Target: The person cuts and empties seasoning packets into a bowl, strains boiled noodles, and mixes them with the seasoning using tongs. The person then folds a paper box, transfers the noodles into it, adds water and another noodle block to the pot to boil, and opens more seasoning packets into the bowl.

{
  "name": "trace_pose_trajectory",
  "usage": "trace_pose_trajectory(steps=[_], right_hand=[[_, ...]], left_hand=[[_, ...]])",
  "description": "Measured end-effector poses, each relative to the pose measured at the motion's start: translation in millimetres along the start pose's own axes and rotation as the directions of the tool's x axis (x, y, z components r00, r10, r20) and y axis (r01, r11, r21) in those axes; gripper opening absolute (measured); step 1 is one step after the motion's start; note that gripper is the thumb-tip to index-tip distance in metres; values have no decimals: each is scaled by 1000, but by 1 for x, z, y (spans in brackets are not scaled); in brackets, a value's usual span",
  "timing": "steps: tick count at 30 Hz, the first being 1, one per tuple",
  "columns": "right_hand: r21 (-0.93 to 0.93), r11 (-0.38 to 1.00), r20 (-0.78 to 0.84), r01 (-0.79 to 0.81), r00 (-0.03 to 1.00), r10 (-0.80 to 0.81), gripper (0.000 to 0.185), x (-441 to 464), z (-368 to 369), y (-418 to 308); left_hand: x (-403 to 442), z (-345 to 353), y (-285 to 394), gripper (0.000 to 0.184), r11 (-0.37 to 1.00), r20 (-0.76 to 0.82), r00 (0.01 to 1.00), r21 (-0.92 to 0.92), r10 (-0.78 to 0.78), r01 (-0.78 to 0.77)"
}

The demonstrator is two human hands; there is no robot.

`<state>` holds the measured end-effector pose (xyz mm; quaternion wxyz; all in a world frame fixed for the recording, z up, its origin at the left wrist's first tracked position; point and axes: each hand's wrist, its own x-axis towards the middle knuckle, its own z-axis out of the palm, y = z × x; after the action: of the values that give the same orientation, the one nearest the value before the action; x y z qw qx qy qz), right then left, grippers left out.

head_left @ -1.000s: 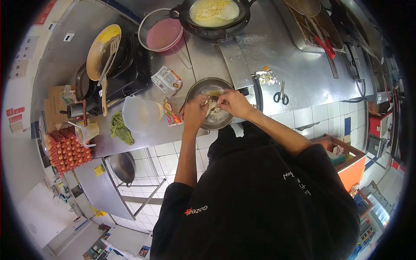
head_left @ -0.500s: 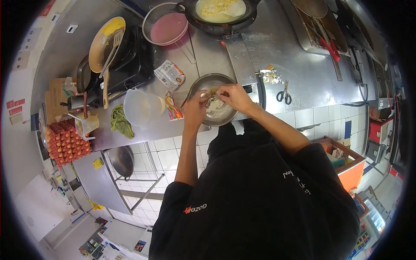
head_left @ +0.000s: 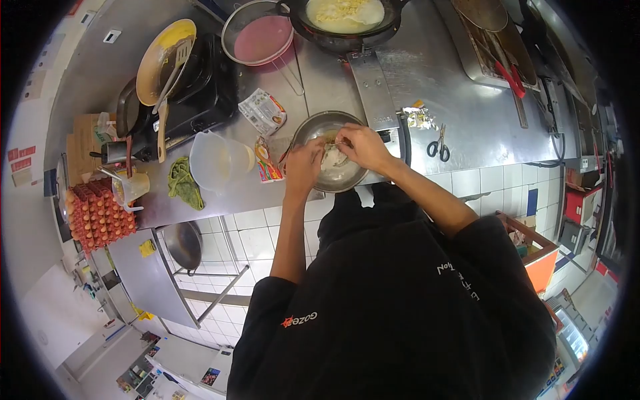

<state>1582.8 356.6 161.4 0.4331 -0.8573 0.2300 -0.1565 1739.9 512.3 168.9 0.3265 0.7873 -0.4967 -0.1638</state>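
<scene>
Both hands are over a round metal bowl [head_left: 343, 179] at the counter's front edge, with some pale stuff in its bottom. My left hand [head_left: 307, 162] is at the bowl's left side, its fingers closed in a pinch. Opposite it, my right hand [head_left: 363, 148] has thumb and fingers pressed together. Something small lies between the fingertips, too small to name. Left of the bowl are a red and yellow packet [head_left: 268, 163] and an opened printed wrapper [head_left: 264, 112]. Scissors [head_left: 438, 147] and a torn foil wrapper [head_left: 420, 119] lie to the right.
A wok [head_left: 343, 41] with yellowish food stands at the back, beside a strainer over a pink bowl [head_left: 263, 41]. On the left are a plastic jug [head_left: 210, 160], green cloth [head_left: 183, 183], frying pan [head_left: 148, 83] and stacked egg trays [head_left: 100, 213]. A metal tray [head_left: 460, 57] holds utensils at the right.
My hands stay over the bowl with a slight shift of the fingers. The shiny, brownish bits seen between them show less now. The whole view has moved slightly.
</scene>
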Motion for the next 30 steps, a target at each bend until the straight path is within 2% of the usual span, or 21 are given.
trace_pose_trajectory(steps=[1, 3, 4, 6, 8, 10, 13, 15, 16, 17, 18, 19, 20, 21, 23, 24, 25, 27, 28, 30], right_hand=[[-72, 997, 4, 36, 999, -35, 13, -1, 1, 1], [-85, 996, -5, 33, 999, -34, 14, 1, 1, 2], [-94, 995, -12, 25, 1000, -26, 16, 0, 2, 2], [-94, 995, 6, 20, 1000, -19, 16, 0, 3, 0], [-92, 995, 30, 25, 999, -23, 15, 4, 3, -2], [101, 991, 41, -93, 995, 89, 14, 6, 2, -4], [119, 989, 12, -86, 996, 85, 14, 9, 4, -4], [57, 996, 51, -66, 997, 63, 15, 9, 2, -3], [-3, 999, 79, -46, 996, 46, 16, 9, 1, -2], [-5, 999, 82, -42, 996, 43, 16, 11, -2, -1], [59, 992, 39, -113, 993, 111, 15, 14, -5, 1], [127, 974, 3, -185, 982, 187, 15, 17, -8, -4], [124, 974, 12, -192, 981, 192, 15, 20, -9, -8], [140, 957, 52, -253, 967, 248, 15, 31, -15, -24], [151, 938, 94, -313, 949, 302, 15, 54, -2, -43], [150, 963, 76, -225, 974, 215, 15, 69, 9, -50], [148, 979, 58, -136, 990, 129, 14, 84, 20, -57], [17, 999, 94, -48, 995, 46, 19, 113, 66, -53], [13, 999, 97, -47, 994, 45, 19, 123, 82, -59], [-333, 941, 393, -52, 900, 188, 28, 142, 108, -70]], left_hand=[[-1, -2, 3, 27, 1000, 2, 1000, 0, -2, 2], [1, -2, 9, 26, 995, -80, 992, -39, 93, -96], [-1, -3, 9, 26, 995, -81, 992, -41, 93, -96], [-4, -5, 8, 27, 991, 22, 998, 112, 67, -69], [-4, -4, 5, 25, 997, 27, 1000, 79, 2, -4], [-4, -3, 7, 24, 997, 35, 997, 47, -66, 65], [-8, -2, 13, 25, 991, 33, 991, 16, -132, 132], [-16, -7, 16, 33, 999, -190, 982, -32, 18, -25], [-27, -9, 12, 33, 999, -192, 981, -32, 15, -21], [-39, -12, 9, 45, 990, -327, 940, -132, -99, 58], [-45, -13, 2, 57, 963, -444, 869, -242, -218, 119], [-47, -10, -12, 57, 962, -445, 867, -246, -224, 122], [-53, -9, -26, 70, 907, -506, 753, -237, -421, 348], [-59, -5, -41, 84, 797, -563, 589, -242, -580, 553], [-63, 4, -71, 91, 749, -539, 544, -292, -643, 595], [-61, 6, -80, 98, 703, -515, 502, -339, -695, 625], [-60, 5, -81, 98, 702, -514, 500, -344, -697, 624], [-61, 4, -79, 96, 730, -522, 527, -340, -671, 592], [-63, 3, -79, 96, 728, -521, 524, -344, -673, 593], [-67, 0, -79, 103, 744, -503, 563, -303, -656, 596]])
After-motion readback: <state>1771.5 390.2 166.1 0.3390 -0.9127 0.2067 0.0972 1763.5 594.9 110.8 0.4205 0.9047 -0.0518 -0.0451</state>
